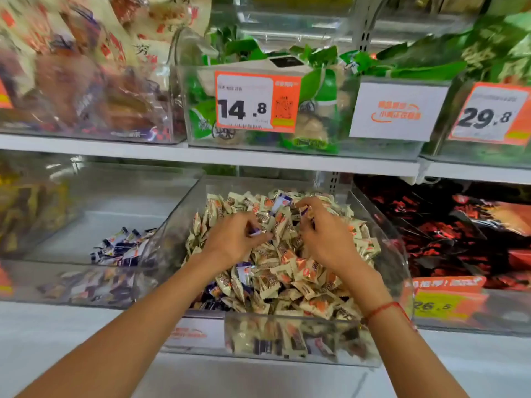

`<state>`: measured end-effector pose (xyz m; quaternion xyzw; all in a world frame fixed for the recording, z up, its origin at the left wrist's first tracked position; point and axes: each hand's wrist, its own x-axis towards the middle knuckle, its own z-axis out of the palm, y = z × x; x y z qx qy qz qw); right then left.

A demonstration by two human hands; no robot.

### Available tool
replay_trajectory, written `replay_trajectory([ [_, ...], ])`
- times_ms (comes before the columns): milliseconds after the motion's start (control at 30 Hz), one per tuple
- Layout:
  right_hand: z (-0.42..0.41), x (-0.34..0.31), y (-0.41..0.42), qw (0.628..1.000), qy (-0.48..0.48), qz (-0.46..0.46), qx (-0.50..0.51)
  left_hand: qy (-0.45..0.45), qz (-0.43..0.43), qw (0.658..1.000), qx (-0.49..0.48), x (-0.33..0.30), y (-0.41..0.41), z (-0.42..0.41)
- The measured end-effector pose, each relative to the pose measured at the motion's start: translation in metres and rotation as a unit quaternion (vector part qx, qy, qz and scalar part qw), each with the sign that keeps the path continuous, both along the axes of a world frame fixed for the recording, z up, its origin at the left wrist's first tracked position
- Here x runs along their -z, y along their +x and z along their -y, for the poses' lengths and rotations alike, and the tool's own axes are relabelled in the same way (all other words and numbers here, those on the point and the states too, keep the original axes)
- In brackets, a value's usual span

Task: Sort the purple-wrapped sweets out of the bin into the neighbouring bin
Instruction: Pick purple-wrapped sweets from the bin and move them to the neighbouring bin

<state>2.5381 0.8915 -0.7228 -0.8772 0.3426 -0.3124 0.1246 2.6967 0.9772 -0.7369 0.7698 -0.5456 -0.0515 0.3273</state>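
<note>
Several purple sweets (119, 248) already lie in the left bin (86, 214); more remain in the middle bin (382, 222). Left hand (235, 239) and right hand (324, 231) each pinch one.

Bright, even overhead shop lighting; soft, faint shadows only. Glare and pale reflections on the clear walls of the centre bin (382, 222) and the left bin (86, 179). Heavy motion blur over the upper-left packets (71, 67), lighter smear on the green packs (431, 56) at upper right. Sharpest around the price tag (257, 101). Wide-angle bowing of the shelf edge (201, 156) toward the frame borders.
</note>
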Motion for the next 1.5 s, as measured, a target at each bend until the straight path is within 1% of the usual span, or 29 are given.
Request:
replay_trajectory([
  [67,-0.002,0.001,0.002,1.000,-0.019,0.002,0.009,-0.075,-0.052,0.996,-0.006,-0.004,0.002,-0.002],
  [133,-0.005,0.004,0.004,0.999,-0.028,0.003,0.026,-0.161,-0.113,0.980,-0.034,-0.014,0.005,0.007],
  [167,-0.007,0.005,0.006,0.999,-0.030,0.004,0.038,-0.172,-0.128,0.975,-0.051,-0.020,0.006,0.014],
  [200,-0.009,0.005,0.007,0.998,-0.031,0.009,0.049,-0.157,-0.133,0.977,-0.060,-0.026,0.007,0.023],
  [267,-0.010,0.005,0.008,0.998,-0.030,0.017,0.061,-0.072,-0.111,0.990,-0.046,-0.031,0.007,0.041],
  [333,-0.008,0.007,0.008,0.998,-0.027,0.008,0.051,0.012,-0.050,0.998,-0.021,-0.029,0.005,0.055],
  [400,-0.004,0.010,0.006,0.999,-0.024,-0.004,0.031,0.038,0.003,0.999,-0.027,-0.024,0.004,0.064],
  [500,0.001,0.012,0.005,1.000,-0.011,-0.011,0.006,0.004,0.047,0.997,-0.068,-0.025,0.004,0.065],
  [600,0.005,0.014,0.004,1.000,0.003,-0.013,-0.007,-0.003,0.080,0.994,-0.072,-0.029,0.003,0.058],
  [700,0.004,0.016,0.002,1.000,0.003,-0.013,-0.012,-0.019,0.064,0.996,-0.053,-0.035,0.001,0.034],
  [800,0.000,0.013,0.002,1.000,0.008,-0.016,-0.010,-0.075,0.063,0.994,-0.039,-0.044,-0.002,-0.007],
  [867,-0.001,0.011,0.003,1.000,0.003,-0.018,-0.010,-0.107,0.071,0.990,-0.051,-0.051,-0.001,-0.039],
  [967,-0.004,0.009,0.004,1.000,-0.006,-0.027,-0.007,-0.122,0.080,0.986,-0.079,-0.059,0.009,-0.083],
  [1067,-0.012,0.004,0.003,0.999,-0.022,-0.025,-0.001,-0.176,0.056,0.975,-0.120,-0.058,0.029,-0.121],
  [1100,-0.015,0.002,0.002,1.000,-0.019,-0.006,-0.010,-0.183,0.050,0.973,-0.135,-0.055,0.036,-0.132],
  [1200,-0.025,-0.009,0.001,0.996,0.016,0.064,-0.053,-0.161,0.048,0.973,-0.159,-0.041,0.066,-0.153],
  [1267,-0.035,-0.018,0.007,0.992,0.030,0.081,-0.093,-0.166,0.041,0.970,-0.172,-0.029,0.089,-0.159],
  [1367,-0.065,-0.029,0.037,0.982,0.040,0.052,-0.177,-0.171,0.040,0.966,-0.188,-0.017,0.113,-0.163],
  [1500,-0.103,-0.038,0.096,0.960,-0.040,-0.014,-0.277,-0.139,0.049,0.964,-0.222,-0.006,0.128,-0.159],
])
